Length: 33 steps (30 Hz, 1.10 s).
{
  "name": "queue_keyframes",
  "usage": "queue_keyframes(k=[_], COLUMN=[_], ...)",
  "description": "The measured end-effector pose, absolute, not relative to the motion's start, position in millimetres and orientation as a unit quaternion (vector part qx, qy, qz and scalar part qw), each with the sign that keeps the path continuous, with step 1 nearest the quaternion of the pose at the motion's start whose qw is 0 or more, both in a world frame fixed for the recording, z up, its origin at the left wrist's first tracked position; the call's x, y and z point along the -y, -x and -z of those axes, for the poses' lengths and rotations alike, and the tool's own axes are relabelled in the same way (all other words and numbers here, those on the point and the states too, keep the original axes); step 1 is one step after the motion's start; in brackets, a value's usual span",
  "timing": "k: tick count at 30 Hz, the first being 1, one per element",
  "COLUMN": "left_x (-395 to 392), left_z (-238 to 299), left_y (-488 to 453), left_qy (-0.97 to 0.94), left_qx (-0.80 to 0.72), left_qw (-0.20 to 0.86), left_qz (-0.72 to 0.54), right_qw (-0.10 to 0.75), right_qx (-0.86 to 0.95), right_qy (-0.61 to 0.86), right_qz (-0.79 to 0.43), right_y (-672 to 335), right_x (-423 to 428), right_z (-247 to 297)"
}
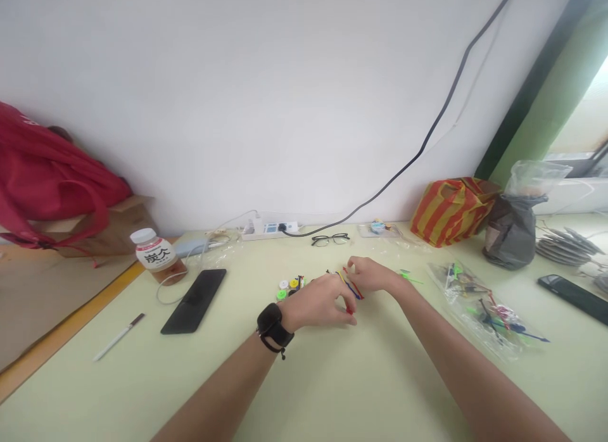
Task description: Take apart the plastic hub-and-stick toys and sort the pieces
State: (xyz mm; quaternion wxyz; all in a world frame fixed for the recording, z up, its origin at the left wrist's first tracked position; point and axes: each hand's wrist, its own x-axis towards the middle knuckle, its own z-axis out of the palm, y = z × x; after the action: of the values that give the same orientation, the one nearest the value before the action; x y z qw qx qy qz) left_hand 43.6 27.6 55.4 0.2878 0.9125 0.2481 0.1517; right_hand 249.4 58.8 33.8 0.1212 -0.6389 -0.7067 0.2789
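Left hand (319, 300) half curled, a small red piece (350, 311) at its fingertips; right hand (368, 275) bent inward; grip of either indeterminable; thin coloured plastic strips (354, 289) between them, over the pale green tabletop (304, 391), right of round caps (282, 295)

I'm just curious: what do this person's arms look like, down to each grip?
The left forearm and right forearm show no sleeves. A wide black band, perhaps a watch, and a thin dark cord circle the left wrist. Neither the left grip nor right grip is gloved.
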Motion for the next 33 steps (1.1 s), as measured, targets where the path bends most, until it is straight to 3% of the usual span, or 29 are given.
queue_keyframes(k=[13, 18, 24, 33], left_x=[-51, -63, -76, -75], left_z=[-70, -78, -68, -60], left_y=[-4, 15, 26, 21], left_qy=[-0.904, -0.902, -0.894, -0.888], left_qx=[-0.322, -0.342, -0.366, -0.386], left_qw=[0.275, 0.246, 0.233, 0.233], left_qz=[-0.063, -0.093, -0.108, -0.085], right_qw=[0.144, 0.165, 0.101, 0.101], right_qx=[0.739, 0.787, 0.843, 0.83], right_qy=[0.544, 0.504, 0.399, 0.439], right_qz=[-0.37, -0.316, -0.347, -0.331], right_y=[-231, -227, -215, -200], right_x=[-49, -49, -41, -35], right_z=[-43, -45, -46, -41])
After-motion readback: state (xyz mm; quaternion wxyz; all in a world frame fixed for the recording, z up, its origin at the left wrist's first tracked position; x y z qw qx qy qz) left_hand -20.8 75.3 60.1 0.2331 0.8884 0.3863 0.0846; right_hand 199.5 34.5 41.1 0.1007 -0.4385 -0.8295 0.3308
